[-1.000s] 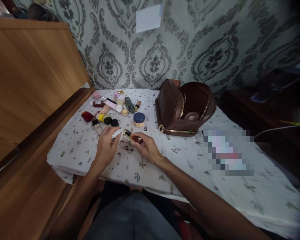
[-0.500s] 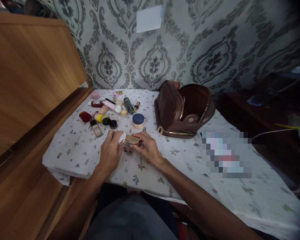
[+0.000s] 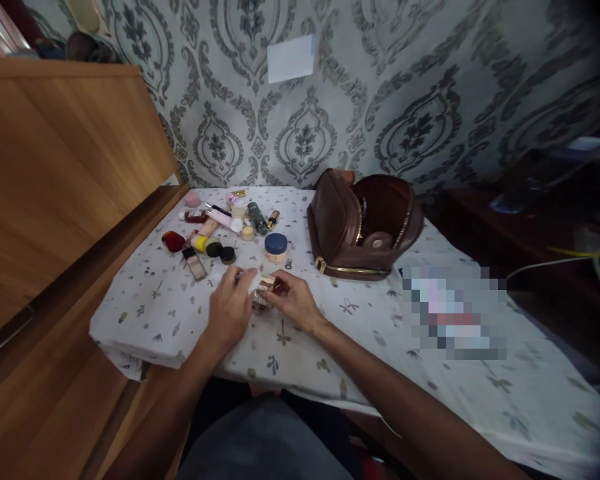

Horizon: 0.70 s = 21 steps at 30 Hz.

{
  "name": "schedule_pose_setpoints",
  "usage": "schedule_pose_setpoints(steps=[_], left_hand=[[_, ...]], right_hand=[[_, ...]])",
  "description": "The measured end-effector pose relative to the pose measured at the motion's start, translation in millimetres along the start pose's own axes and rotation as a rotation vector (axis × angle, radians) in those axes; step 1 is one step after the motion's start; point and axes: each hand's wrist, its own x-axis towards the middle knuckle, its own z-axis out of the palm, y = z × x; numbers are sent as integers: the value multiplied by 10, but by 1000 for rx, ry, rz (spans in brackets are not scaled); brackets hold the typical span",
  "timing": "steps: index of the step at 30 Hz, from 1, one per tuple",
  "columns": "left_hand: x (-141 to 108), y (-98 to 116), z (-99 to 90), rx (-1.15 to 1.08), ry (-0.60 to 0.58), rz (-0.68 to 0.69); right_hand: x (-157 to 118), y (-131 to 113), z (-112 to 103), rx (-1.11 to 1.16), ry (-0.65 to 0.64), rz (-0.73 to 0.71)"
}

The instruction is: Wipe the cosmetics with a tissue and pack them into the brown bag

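Note:
My left hand [image 3: 229, 305] is closed around a white wipe [image 3: 253, 280], its fingers pressing the wipe against a small gold cosmetic container [image 3: 267, 283]. My right hand [image 3: 296, 301] grips the other end of that container between thumb and fingers. Both hands are just above the cloth, and fingers partly cover the container, so its exact kind is unclear. Just beyond them stands a jar with a blue lid [image 3: 276, 248]. Left of it lie a small round black pot [image 3: 227, 255] and a glass foundation bottle with a black cap [image 3: 195, 265].
An unzipped brown leather bag [image 3: 334, 233] stands at the back right. Several cosmetics, including a dark green tube [image 3: 257, 219] and a pink tube [image 3: 223, 217], lie at the back left. A pixelated item [image 3: 450, 313] lies right. A wooden cabinet [image 3: 75, 160] borders the left.
The gold container has turned in my hands and shows less of its length now. Both hands have shifted slightly, the left one to the right. The view has tilted up a little.

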Motion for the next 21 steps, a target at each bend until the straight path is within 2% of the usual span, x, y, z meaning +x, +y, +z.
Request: schedule_pose_setpoints(steps=[4,8,13,17,21], left_hand=[[35,-312,7,-160,18,-91],[22,-464,120,-257,-41,-135],[32,-485,182,-217,-100,-148],[59,-461,163,-174,-141,-124],[105,-432,119,-109,-190,-117]], right_hand=[[9,79,70,180,-46,137],[3,149,92,152,-63,156],[-5,168,19,-137,-49,79],[-23,123,-48,-368,-156,-38],[-55,117,-44,-375,-230,-64]])
